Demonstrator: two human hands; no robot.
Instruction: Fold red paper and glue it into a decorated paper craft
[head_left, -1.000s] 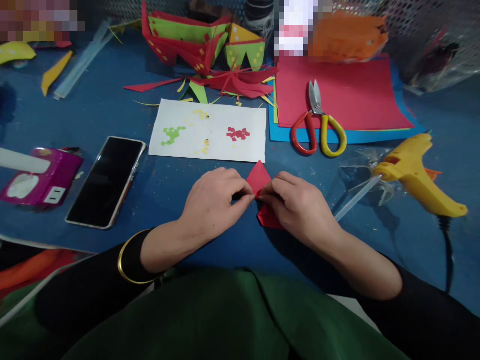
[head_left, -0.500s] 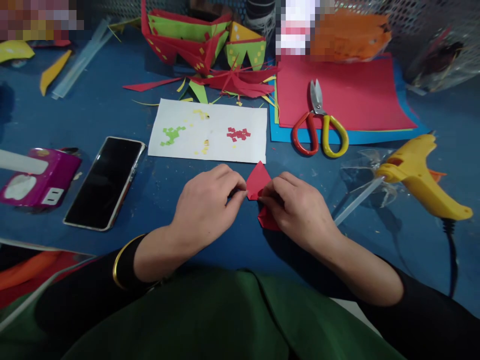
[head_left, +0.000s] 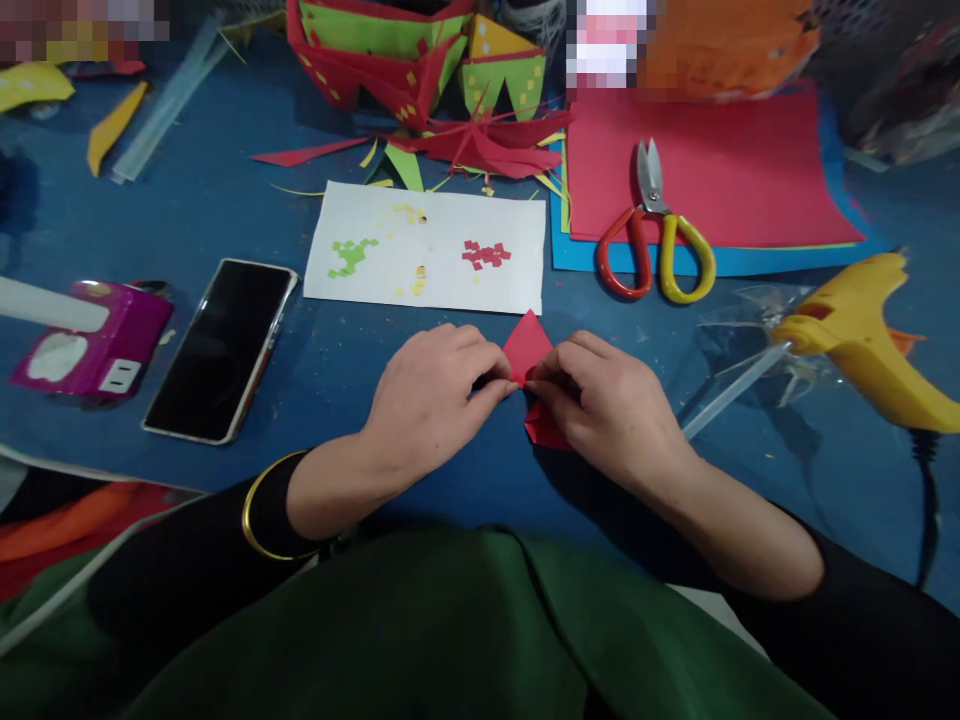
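A small folded piece of red paper [head_left: 528, 343] lies between my hands, its pointed tip facing away from me. My left hand [head_left: 439, 400] pinches its near left edge between thumb and fingers. On the other side, my right hand [head_left: 611, 400] pinches the paper close to my left fingertips. Another part of red paper [head_left: 545, 428] shows under my right hand; whether it joins the pointed part is hidden. Just beyond is a white card [head_left: 427, 285] with tiny green, yellow and red paper squares on it.
Scissors [head_left: 652, 205] rest on red and blue sheets [head_left: 705, 180]. A yellow glue gun [head_left: 862, 330] is at the right. A phone [head_left: 223, 350] and a purple box [head_left: 120, 330] are at the left. Red-green paper shapes [head_left: 382, 70] and scraps [head_left: 480, 145] sit at the back.
The whole view has shifted slightly. My left fingertips have moved closer to my right ones along the red paper's near edge, and both hands still pinch it.
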